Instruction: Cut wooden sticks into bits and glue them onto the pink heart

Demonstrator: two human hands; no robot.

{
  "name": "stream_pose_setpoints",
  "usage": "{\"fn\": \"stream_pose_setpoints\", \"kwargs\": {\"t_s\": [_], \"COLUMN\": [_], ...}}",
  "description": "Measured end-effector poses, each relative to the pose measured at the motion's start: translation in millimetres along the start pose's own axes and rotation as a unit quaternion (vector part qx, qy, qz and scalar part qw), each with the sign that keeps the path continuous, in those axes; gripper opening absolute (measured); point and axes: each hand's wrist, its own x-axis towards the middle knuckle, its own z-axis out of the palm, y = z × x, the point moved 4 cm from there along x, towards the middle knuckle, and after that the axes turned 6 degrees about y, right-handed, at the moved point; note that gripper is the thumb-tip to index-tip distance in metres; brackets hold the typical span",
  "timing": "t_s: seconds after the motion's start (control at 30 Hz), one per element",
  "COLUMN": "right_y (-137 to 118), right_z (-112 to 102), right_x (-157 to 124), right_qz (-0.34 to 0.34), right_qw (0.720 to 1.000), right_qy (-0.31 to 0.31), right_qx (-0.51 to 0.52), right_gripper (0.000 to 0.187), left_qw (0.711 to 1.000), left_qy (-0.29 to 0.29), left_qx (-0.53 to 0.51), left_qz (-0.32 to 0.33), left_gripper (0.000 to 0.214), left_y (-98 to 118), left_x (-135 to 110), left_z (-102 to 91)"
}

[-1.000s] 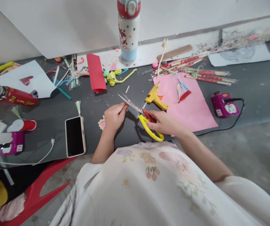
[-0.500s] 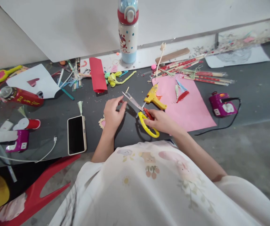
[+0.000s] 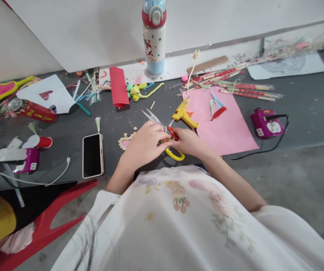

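Note:
My right hand is closed on the handles of a pair of scissors with one yellow loop and a red part. Their metal blades are spread and point away to the left. My left hand reaches across the scissors, its fingertips and thumb closed at the handles, meeting my right fingers. Partly behind my left hand lies a small pink heart-like piece edged with beige bits. A short thin stick rests beyond the blade tips. A yellow glue gun lies just past my right hand.
Pink paper lies at right, carrying small tassels. Farther right is a purple power adapter with a black cord. A phone lies at left. A bottle stands at the back; a red can lies far left.
My left hand has moved right and nearer, from the blade tips to the scissor handles, uncovering more of the heart-like piece. The scissor blades have spread apart; the yellow loop has shifted nearer my left hand.

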Motion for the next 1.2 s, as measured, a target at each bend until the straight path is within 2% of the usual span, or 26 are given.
{"fn": "stream_pose_setpoints", "kwargs": {"t_s": [0.13, 0.4, 0.47, 0.53, 0.6, 0.73, 0.9, 1.03, 1.13, 1.2], "right_y": [-2, -1, 1, 5, 10, 22, 31, 35, 38, 37], "right_z": [2, 1, -4, -10, -15, -19, -16, -14, -13, -12], "right_x": [0, 1, -2, -5, -9, -15, -18, -22, -25, -26], "right_qz": [-0.002, 0.014, 0.035, 0.067, 0.095, 0.113, 0.111, 0.113, 0.114, 0.112], "right_qw": [1.0, 1.0, 0.999, 0.997, 0.994, 0.992, 0.991, 0.991, 0.99, 0.989], "right_qy": [0.003, -0.001, 0.008, 0.016, 0.018, 0.027, 0.034, 0.035, 0.034, 0.034], "right_qx": [-0.014, 0.004, 0.019, 0.038, 0.056, 0.053, 0.062, 0.068, 0.08, 0.09], "right_gripper": [0.025, 0.026, 0.029, 0.03, 0.031, 0.035, 0.033, 0.034, 0.033, 0.033], "left_qw": [0.999, 0.994, 0.993, 0.983, 0.971, 0.977, 0.981, 0.986, 0.99, 0.99], "left_qy": [-0.016, 0.027, 0.086, 0.159, 0.193, 0.128, 0.043, -0.006, -0.006, 0.007], "left_qx": [0.03, 0.081, 0.075, 0.081, 0.098, 0.107, 0.134, 0.125, 0.1, 0.083], "left_qz": [-0.004, 0.071, 0.032, -0.039, -0.104, -0.133, -0.133, -0.106, -0.103, -0.11], "left_gripper": [0.017, 0.021, 0.02, 0.017, 0.012, 0.012, 0.023, 0.017, 0.023, 0.02], "left_y": [8, 24, 18, 5, -13, -43, -54, -51, -51, -52], "left_x": [1, -2, -3, -6, -9, -9, -10, -13, -14, -14], "left_z": [1.2, -3.4, -10.6, -16.5, -14.5, 11.9, 36.4, 36.5, 31.5, 28.2]}}
